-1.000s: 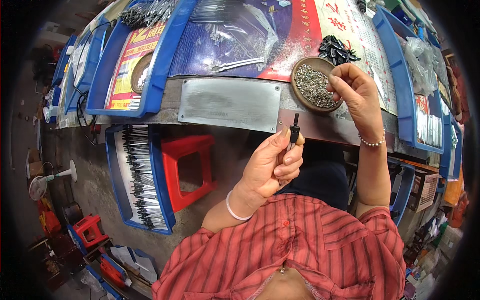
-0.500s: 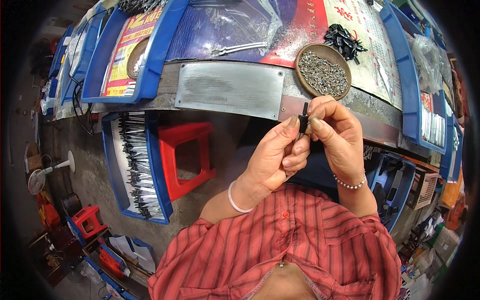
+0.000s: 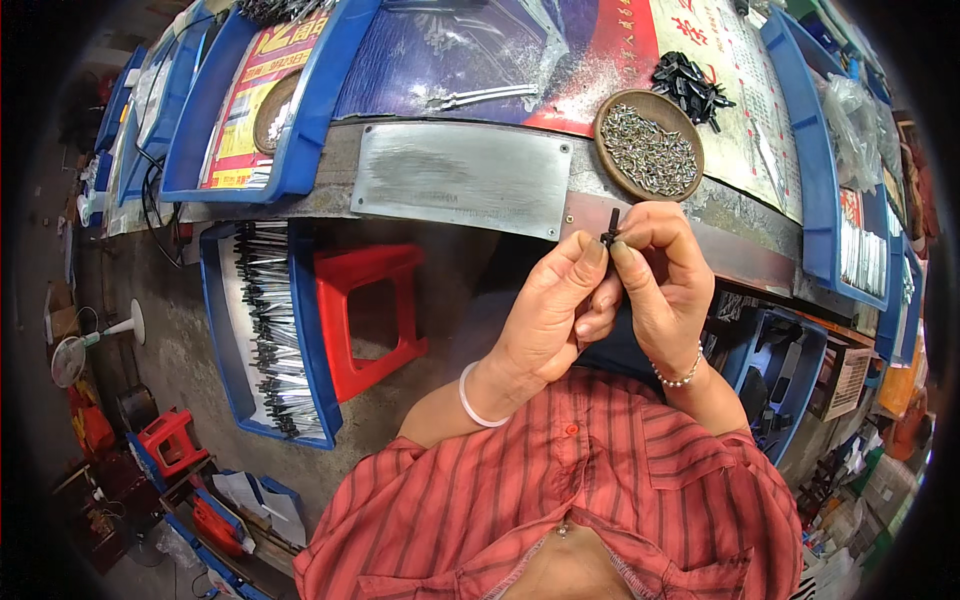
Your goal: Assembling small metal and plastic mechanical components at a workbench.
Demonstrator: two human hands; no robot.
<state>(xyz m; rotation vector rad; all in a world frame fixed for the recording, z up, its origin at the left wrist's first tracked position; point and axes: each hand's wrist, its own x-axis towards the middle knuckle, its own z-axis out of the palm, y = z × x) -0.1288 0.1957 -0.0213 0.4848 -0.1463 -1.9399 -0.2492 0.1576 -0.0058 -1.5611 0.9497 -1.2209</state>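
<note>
My left hand and my right hand meet in front of my chest, by the bench edge. Between their thumbs and fingertips they pinch a small black part with a thin stem pointing up. Its lower end is hidden by the fingers. Just beyond my right hand stands a round brown bowl full of small shiny metal pieces, too small to name surely. Behind the bowl lies a heap of black parts.
A metal plate is fixed along the bench's front edge. Blue trays stand left and right on the bench. Below are a blue bin of thin silver rods with black ends and a red stool.
My right hand has shifted slightly left and down, its thumb now closer to the left thumb. More of the black part's body is covered by my fingertips.
</note>
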